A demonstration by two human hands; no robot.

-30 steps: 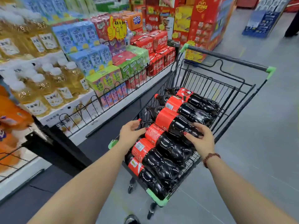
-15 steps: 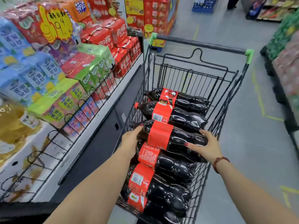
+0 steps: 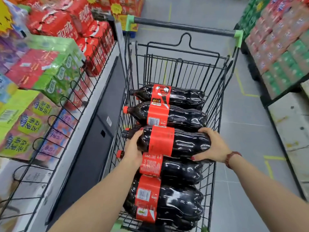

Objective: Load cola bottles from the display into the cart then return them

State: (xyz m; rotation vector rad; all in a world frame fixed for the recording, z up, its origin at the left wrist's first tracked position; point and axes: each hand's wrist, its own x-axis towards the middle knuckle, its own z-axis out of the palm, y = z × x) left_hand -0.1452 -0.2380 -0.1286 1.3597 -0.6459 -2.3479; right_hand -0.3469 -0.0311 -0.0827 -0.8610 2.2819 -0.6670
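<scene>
A black wire cart [image 3: 215,77] with green corners holds several large cola bottles with red labels, lying crosswise with caps to the left. The middle bottle [image 3: 167,141] sits a little above the others. My left hand [image 3: 133,148] grips its neck end and my right hand [image 3: 212,144] cups its base end. Two bottles [image 3: 168,114] lie beyond it, and others [image 3: 167,198] lie nearer to me.
A display shelf [image 3: 93,104] with a wire fence runs along the cart's left, stacked with red cola cases [image 3: 66,25] and green and pink drink packs [image 3: 50,72]. Stacked cases [image 3: 284,47] line the right side. Grey floor aisle [image 3: 242,123] lies between.
The view has swung right and closer over the cart. Both hands have closed further round the middle bottle, which has risen slightly above its neighbours.
</scene>
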